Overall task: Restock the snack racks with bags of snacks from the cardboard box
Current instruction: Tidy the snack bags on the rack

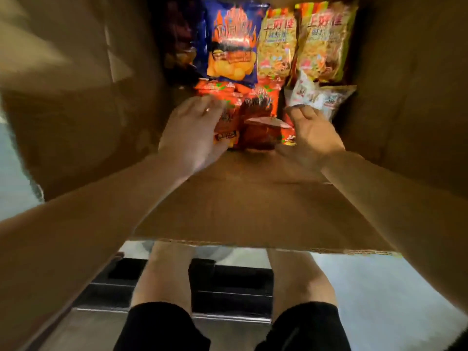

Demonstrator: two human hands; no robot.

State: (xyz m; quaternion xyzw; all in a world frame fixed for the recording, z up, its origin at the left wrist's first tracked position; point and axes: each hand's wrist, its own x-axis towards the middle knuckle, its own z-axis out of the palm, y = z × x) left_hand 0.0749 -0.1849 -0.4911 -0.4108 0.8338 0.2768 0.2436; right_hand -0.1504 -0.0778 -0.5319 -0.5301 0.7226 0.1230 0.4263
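Cardboard box [253,211]: large, brown, open at the top; its walls rise on the left, the right and the near side, and fill most of the view. The near wall stands between the person and the bags.
Floor [379,295]: pale, glossy; shows below the box's near edge.
Dark step [228,282]: black with metal edging, under the person's legs, partly hidden by them.
Person's legs [162,279]: bare at the knee, black shorts at the bottom edge; just behind the near wall.
Blue bag [231,44]: flame print and yellow puffs; at the far end of the box, upright against the stack, overlapping the orange bags below it.
Yellow bags [326,39]: two alike, side by side, just right of the blue bag, red characters on top.
Dark bag [177,41]: in shadow left of the blue bag; print unreadable.
Orange bags [258,120]: several, red-orange, packed together in the middle of the box, between the two hands.
White bag [316,97]: small, crumpled, below the right yellow bag, just beyond the right fingers.
Left hand [192,133]: reaching over the near wall, fingers laid loosely spread on the left orange bag; a ring shows; blurred by motion.
Right hand [307,133]: curled around the right edge of the orange bags, thumb at their near side, gripping them.
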